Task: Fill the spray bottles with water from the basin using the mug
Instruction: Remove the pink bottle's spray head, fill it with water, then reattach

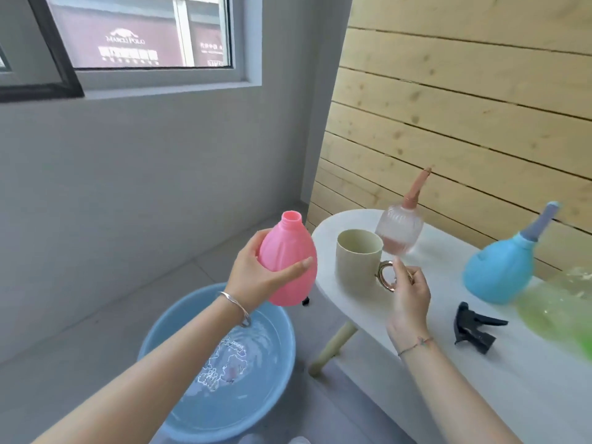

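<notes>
Two hands work apart: the left hand (256,277) grips a pink bottle (290,261) (uncapped, neck up) above the basin (153,341) of water. The right hand (408,302) pinches the handle of the mug (357,261), which stands near the table's (528,386) rounded left end. A clear bottle (398,229) stands just behind the mug. A black sprayer head (474,328) lies mid-table, with a blue bottle (499,270) and a green bottle (557,309) toward the right edge.

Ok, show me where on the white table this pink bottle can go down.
Bare tabletop lies nearest you, in front of the black trigger head. A smaller gap sits between the clear bottle and blue bottle. It is crowded around the mug and by the green bottle.
</notes>
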`<state>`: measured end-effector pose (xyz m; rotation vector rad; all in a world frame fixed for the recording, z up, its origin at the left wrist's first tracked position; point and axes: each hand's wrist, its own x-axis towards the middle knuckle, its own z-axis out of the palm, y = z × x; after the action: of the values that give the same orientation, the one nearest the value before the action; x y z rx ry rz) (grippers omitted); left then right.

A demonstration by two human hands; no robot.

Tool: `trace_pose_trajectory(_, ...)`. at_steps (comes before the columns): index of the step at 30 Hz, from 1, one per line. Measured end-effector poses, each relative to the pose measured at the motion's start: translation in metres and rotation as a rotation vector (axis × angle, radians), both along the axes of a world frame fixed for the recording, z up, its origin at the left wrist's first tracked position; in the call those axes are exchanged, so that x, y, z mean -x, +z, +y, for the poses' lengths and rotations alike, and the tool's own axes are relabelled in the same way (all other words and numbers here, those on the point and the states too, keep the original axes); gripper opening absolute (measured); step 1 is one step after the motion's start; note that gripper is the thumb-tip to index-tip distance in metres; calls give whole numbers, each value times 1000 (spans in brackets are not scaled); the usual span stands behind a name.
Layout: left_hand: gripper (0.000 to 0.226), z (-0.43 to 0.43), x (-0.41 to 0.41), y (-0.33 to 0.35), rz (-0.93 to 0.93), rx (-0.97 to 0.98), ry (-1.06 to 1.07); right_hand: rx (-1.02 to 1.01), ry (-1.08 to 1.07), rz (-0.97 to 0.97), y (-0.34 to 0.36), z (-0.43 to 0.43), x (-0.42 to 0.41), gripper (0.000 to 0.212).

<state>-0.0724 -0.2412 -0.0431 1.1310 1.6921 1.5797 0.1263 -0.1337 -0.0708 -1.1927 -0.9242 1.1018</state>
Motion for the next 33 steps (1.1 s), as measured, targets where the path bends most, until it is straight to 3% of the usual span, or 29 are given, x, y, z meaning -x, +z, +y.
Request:
trace_pose_trajectory(6, 77, 11, -33, 7, 21, 4, -69, 125, -29, 63, -12, 6, -20, 38)
trace_pose_trajectory(15, 78, 21, -73, 10, 16, 7, -155, 236, 216, -27, -13, 13, -50, 23)
trace_pose_trajectory(23, 80, 36, -116, 15, 30, -3, -265, -40, 242, -420, 20, 19, -139, 11)
trace_pose_trajectory(28, 74, 44, -158, 9, 26, -3, -351, 106, 390, -942, 13, 29, -198, 19)
trace_pose_trajectory(30, 65, 45, -173, 2, 8, 1, -372, 173, 472, -994, 6, 27, -204, 26)
trace_pose_trajectory(33, 71, 46, -194, -9, 25, 12, -401, 162, 502, -977, 2, 18, -202, 14)
